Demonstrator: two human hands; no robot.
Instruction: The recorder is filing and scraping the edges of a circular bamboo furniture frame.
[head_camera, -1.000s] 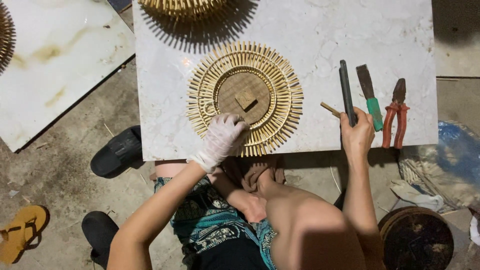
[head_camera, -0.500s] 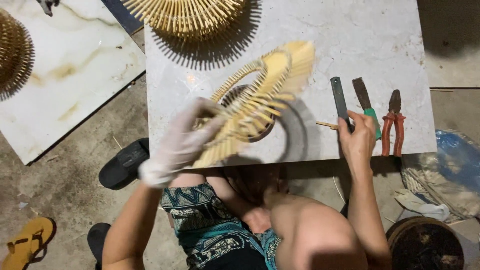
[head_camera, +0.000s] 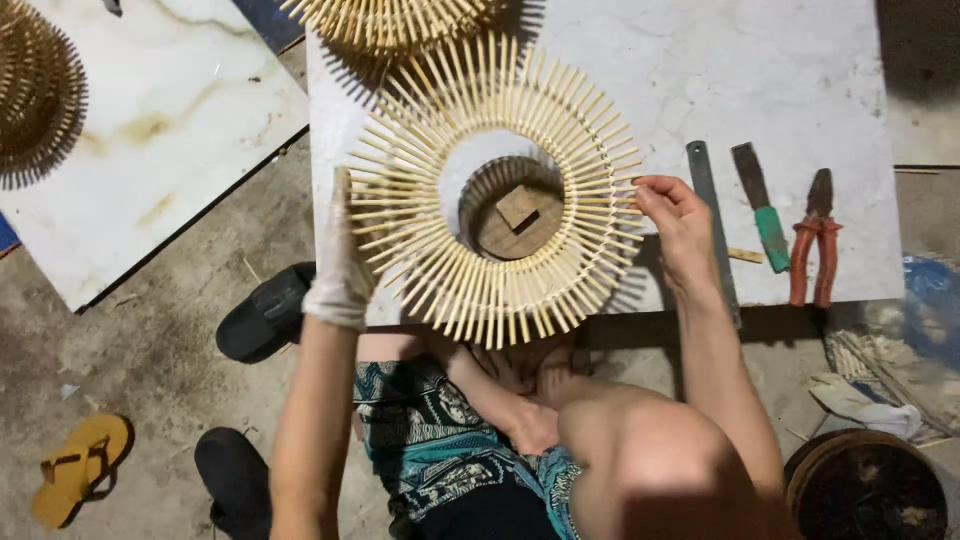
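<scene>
I hold a ring of radiating bamboo sticks up above the white slab table. My left hand, in a pale glove, grips the ring's left edge. My bare right hand pinches its right edge. Through the ring's open centre I see a round wooden disc with a small square block lying on the table below.
A second bamboo stick ring lies at the table's far edge. A metal file, a green-handled chisel and red pliers lie at the right. Black sandals, a yellow sandal and a dark round basket are on the floor.
The ring lay flat on the table around the disc. My left hand tilted it up, my right hand left the file, and now both hands hold the ring raised and facing me.
</scene>
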